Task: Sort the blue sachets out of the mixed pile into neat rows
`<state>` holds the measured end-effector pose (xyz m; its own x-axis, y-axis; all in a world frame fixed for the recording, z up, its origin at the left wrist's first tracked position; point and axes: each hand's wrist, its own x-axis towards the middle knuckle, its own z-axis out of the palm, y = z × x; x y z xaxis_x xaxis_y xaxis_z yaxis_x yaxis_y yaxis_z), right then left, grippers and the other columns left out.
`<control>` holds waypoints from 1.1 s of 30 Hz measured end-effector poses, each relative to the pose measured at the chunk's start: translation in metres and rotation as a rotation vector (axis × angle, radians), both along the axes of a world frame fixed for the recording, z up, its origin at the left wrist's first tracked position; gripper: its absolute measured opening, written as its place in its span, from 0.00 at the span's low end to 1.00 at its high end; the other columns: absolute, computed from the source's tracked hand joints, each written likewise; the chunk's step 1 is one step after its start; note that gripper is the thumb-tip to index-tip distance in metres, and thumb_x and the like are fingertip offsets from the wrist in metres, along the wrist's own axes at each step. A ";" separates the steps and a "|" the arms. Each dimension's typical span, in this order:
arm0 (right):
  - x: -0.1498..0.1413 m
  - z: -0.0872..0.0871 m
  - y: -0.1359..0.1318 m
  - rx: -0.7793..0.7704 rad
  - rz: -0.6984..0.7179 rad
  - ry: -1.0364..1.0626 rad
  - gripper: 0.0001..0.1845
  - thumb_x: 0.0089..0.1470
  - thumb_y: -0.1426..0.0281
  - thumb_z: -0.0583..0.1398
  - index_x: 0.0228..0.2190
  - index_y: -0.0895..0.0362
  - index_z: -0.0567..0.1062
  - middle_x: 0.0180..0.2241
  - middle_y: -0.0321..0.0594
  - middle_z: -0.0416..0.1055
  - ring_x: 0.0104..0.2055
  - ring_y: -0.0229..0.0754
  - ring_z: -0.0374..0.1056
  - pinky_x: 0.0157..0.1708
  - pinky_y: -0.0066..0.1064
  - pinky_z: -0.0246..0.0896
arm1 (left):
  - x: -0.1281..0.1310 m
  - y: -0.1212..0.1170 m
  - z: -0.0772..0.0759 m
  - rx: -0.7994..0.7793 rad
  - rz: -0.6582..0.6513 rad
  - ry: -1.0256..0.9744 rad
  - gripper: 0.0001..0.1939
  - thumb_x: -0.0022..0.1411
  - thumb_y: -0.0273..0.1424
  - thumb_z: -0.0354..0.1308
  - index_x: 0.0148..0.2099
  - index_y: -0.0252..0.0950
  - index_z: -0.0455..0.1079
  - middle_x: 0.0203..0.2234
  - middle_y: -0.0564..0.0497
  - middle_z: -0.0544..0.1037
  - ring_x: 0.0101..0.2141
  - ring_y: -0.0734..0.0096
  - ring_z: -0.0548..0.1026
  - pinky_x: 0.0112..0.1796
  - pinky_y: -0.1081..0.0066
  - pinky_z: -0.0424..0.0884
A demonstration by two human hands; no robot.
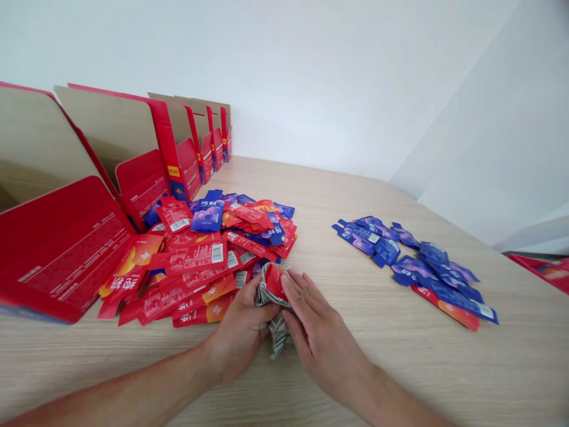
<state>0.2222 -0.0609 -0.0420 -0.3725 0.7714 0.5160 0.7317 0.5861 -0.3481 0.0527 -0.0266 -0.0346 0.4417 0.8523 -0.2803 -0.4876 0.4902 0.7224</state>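
Both hands meet near the front middle of the wooden table (pixel 364 356). My left hand (pixel 240 329) is curled around a stack of red sachets (pixel 272 292), seen edge-on with silvery sides. My right hand (pixel 317 329) presses its fingers onto the same stack from the right. Just behind the hands lies a big loose pile of red and blue sachets (pixel 208 261). A smaller spread of mostly blue sachets (pixel 418 267) lies to the right, with a red one at its near edge.
A row of open red cardboard boxes (pixel 146 172) with raised brown flaps stands along the left side, back to the white wall. Another red item (pixel 544 270) shows at the right table edge.
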 end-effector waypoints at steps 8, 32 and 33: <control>0.004 0.024 0.019 -0.064 0.032 0.087 0.24 0.70 0.66 0.58 0.64 0.52 0.72 0.58 0.48 0.77 0.60 0.52 0.73 0.61 0.51 0.72 | -0.001 0.000 -0.001 0.043 0.008 0.008 0.28 0.47 0.28 0.78 0.51 0.41 0.77 0.41 0.48 0.83 0.41 0.60 0.81 0.41 0.67 0.76; 0.004 0.024 0.012 -0.095 0.001 0.132 0.20 0.71 0.64 0.57 0.59 0.53 0.76 0.54 0.48 0.78 0.55 0.51 0.72 0.57 0.49 0.73 | -0.001 -0.003 0.005 0.012 0.016 0.015 0.35 0.42 0.29 0.79 0.54 0.39 0.76 0.40 0.47 0.83 0.41 0.57 0.81 0.37 0.67 0.74; 0.004 0.027 0.008 -0.120 0.015 0.099 0.21 0.70 0.64 0.59 0.60 0.53 0.76 0.54 0.48 0.78 0.56 0.52 0.72 0.57 0.50 0.73 | -0.001 -0.004 0.006 0.019 0.019 0.023 0.33 0.43 0.29 0.78 0.53 0.38 0.76 0.40 0.47 0.83 0.40 0.59 0.81 0.37 0.68 0.74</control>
